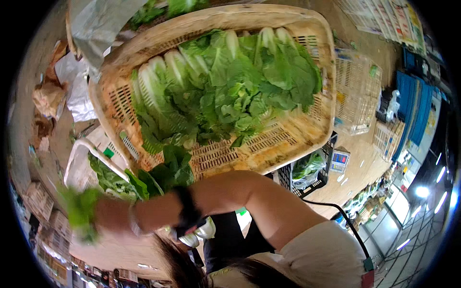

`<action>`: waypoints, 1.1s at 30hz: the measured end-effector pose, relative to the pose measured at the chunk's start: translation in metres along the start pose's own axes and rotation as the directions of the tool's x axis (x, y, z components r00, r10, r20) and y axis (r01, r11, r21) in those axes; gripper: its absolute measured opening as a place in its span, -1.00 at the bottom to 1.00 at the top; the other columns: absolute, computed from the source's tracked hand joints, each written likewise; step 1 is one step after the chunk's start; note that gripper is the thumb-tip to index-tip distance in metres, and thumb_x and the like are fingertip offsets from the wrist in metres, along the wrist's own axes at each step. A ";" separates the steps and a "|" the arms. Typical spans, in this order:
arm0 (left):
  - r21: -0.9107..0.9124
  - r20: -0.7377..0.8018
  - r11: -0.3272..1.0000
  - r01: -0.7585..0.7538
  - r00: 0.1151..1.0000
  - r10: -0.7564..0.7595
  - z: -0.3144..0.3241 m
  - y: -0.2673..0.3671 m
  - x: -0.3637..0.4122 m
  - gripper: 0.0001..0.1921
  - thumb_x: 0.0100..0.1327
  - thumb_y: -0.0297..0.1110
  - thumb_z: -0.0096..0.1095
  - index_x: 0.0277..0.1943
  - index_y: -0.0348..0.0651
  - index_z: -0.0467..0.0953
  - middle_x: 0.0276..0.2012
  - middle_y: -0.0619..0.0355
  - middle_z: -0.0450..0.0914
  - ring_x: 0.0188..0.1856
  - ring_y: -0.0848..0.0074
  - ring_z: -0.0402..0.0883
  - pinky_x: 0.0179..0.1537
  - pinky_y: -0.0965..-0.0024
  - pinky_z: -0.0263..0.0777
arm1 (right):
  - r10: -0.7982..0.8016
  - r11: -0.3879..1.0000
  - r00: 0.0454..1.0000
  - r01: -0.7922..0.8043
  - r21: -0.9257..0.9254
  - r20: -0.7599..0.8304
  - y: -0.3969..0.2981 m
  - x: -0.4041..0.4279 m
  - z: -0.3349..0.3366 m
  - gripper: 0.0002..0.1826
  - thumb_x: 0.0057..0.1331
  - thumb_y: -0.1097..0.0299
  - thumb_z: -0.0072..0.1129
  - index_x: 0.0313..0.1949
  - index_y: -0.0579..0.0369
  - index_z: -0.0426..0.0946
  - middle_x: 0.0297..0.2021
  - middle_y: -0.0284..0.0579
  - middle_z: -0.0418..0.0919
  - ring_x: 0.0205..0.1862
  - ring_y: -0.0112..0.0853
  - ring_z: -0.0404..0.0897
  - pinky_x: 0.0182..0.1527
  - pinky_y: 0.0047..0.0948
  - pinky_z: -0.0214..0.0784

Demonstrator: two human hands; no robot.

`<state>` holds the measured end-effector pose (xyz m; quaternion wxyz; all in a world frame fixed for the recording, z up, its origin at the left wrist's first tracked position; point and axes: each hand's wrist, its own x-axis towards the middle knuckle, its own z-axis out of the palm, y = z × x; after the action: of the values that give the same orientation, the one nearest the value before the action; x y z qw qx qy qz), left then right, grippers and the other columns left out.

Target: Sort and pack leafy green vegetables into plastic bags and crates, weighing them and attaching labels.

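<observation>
My right arm reaches across to the left, with a black band at its wrist. Blurred by motion, my right hand [106,216] holds bright green leaves [77,212]. My left hand is out of sight, perhaps behind that arm. White vegetable stalks [206,229] show just below the forearm, and dark green leaves [176,163] stick out above it; I cannot tell whether they belong together. In front of me, a large, stained plastic crate [216,158] holds rows of leafy greens with pale stems [230,79].
At the left, a white basket [81,158] contains more greens. A black crate [321,176] with bagged vegetables stands at the right, beside a digital scale [339,161]. Pale crates [356,90] lie beyond. Crumpled sacks [74,86] and leaf scraps litter the floor at the left.
</observation>
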<state>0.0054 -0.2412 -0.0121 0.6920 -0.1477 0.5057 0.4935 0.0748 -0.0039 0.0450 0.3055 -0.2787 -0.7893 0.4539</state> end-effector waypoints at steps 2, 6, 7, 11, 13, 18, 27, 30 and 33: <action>0.021 0.008 1.000 0.005 1.000 -0.005 0.003 0.000 -0.004 -0.47 -0.07 -0.28 0.26 0.01 -0.28 0.38 -0.23 0.03 0.57 -0.26 0.27 0.59 -0.21 0.23 0.52 | -0.237 0.953 0.920 0.157 0.258 0.313 -0.033 0.000 0.017 -0.51 0.04 0.16 0.20 -0.13 0.25 0.38 -0.23 0.07 0.49 -0.11 -0.12 0.49 -0.01 -0.19 0.30; 0.022 0.020 1.000 -0.005 1.000 0.004 0.004 0.002 -0.009 -0.47 -0.08 -0.29 0.26 0.00 -0.28 0.38 -0.22 0.03 0.56 -0.26 0.27 0.59 -0.21 0.23 0.51 | 0.249 0.881 0.959 -0.166 0.443 -0.138 0.057 -0.064 -0.031 -0.44 -0.06 0.11 0.30 -0.12 0.19 0.42 -0.17 0.12 0.47 -0.10 -0.12 0.48 -0.04 -0.21 0.32; 0.023 0.021 1.000 -0.006 1.000 0.006 0.004 0.002 -0.010 -0.47 -0.08 -0.29 0.26 0.00 -0.28 0.38 -0.22 0.03 0.56 -0.26 0.27 0.58 -0.21 0.23 0.51 | 0.485 0.873 0.812 -0.430 0.229 -0.325 0.098 -0.091 -0.055 -0.48 -0.03 0.16 0.25 -0.11 0.18 0.41 -0.14 0.14 0.45 -0.09 -0.11 0.47 -0.06 -0.20 0.34; 0.028 0.025 1.000 -0.005 1.000 0.005 0.004 0.001 -0.012 -0.48 -0.08 -0.30 0.26 0.00 -0.29 0.38 -0.22 0.03 0.56 -0.25 0.27 0.58 -0.20 0.23 0.51 | 0.410 0.236 0.504 -0.864 -0.445 -0.761 0.207 -0.202 -0.116 -0.60 0.09 0.33 0.08 -0.04 0.13 0.39 -0.04 0.22 0.37 -0.05 -0.07 0.44 -0.13 -0.17 0.39; 0.045 0.024 0.999 -0.006 1.000 0.005 0.005 0.000 -0.015 -0.48 -0.08 -0.31 0.26 0.00 -0.29 0.38 -0.22 0.03 0.56 -0.25 0.27 0.58 -0.20 0.23 0.51 | 0.445 0.138 0.574 -0.802 -0.581 -0.687 0.220 -0.238 -0.113 -0.64 0.15 0.41 0.00 -0.01 0.11 0.38 0.01 0.26 0.33 -0.02 -0.05 0.42 -0.17 -0.15 0.42; 0.060 0.007 0.998 -0.009 1.000 0.009 0.006 -0.001 -0.023 -0.48 -0.09 -0.31 0.26 0.00 -0.29 0.38 -0.22 0.03 0.55 -0.25 0.27 0.58 -0.19 0.23 0.50 | 0.854 0.131 0.283 -0.929 -0.346 -0.437 0.211 -0.276 -0.123 -0.57 0.07 0.59 0.10 -0.02 0.05 0.39 0.09 0.19 0.25 -0.06 -0.04 0.43 -0.13 -0.18 0.47; 0.075 -0.009 0.997 -0.021 1.000 0.022 0.017 -0.003 -0.029 -0.48 -0.09 -0.33 0.26 0.00 -0.29 0.37 -0.21 0.03 0.55 -0.24 0.27 0.57 -0.18 0.22 0.50 | 0.474 0.808 0.870 -0.368 0.461 -0.136 0.020 -0.102 -0.078 -0.60 -0.06 0.44 0.18 -0.14 0.05 0.48 -0.22 0.03 0.49 -0.23 -0.21 0.50 -0.17 -0.26 0.37; 0.101 -0.019 0.995 -0.017 1.000 0.019 0.022 -0.002 -0.030 -0.48 -0.10 -0.34 0.26 0.00 -0.29 0.37 -0.21 0.03 0.54 -0.23 0.27 0.57 -0.18 0.22 0.49 | 0.432 0.665 0.883 -0.451 0.596 0.186 0.047 -0.086 -0.077 -0.69 -0.03 0.38 0.18 -0.22 0.07 0.51 -0.16 0.11 0.47 -0.09 -0.11 0.45 -0.03 -0.22 0.31; 0.098 -0.038 0.995 -0.022 0.999 0.026 0.022 0.001 -0.028 -0.48 -0.10 -0.34 0.26 0.00 -0.29 0.37 -0.21 0.03 0.54 -0.23 0.27 0.56 -0.18 0.22 0.49 | 0.468 0.730 0.764 -0.618 -0.293 -0.445 0.191 -0.110 -0.126 -0.78 0.06 0.40 0.08 -0.27 0.13 0.53 -0.29 0.00 0.55 -0.33 -0.17 0.53 -0.23 -0.21 0.40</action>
<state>0.0166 -0.2401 0.0216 0.6825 -0.1171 0.5443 0.4735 0.2710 0.0689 -0.0993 0.2206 -0.6338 -0.6838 0.2864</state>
